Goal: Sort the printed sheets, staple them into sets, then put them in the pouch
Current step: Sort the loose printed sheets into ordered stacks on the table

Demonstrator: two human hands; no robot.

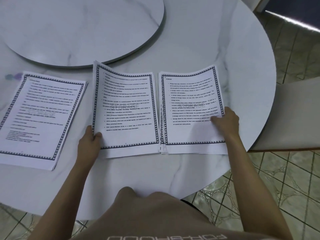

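Tabletop: pale marble. The sheets lie on it within easy reach of both hands.
Left hand: closed in a pinch on the lower left edge of the middle stack, with the thumb on the printed face and the fingers hidden under the paper. This grip suits peeling off or steadying the top sheet.
Right hand: curled round the right edge of the right stack, partway up the page. The thumb lies on the text and the fingers are underneath, apparently keeping that pile squared.
Between the hands: the two stacks lie side by side with their inner edges almost touching, so their pages can be compared at a glance. The top sheets bow upward at the far corners, so they are lifted rather than lying flat.
Beyond the left hand: a third stack lies untouched on the tabletop, turned at a slant and well apart from the grip. It looks like a pile set aside.
Step, as a judgement: still sorting, with no stapling begun.
Far from both hands: a raised round turntable sits at the table's middle. A blurred coloured smudge lies beyond the third stack, and I cannot tell what it is.
Not in view: the stapler and the pouch.
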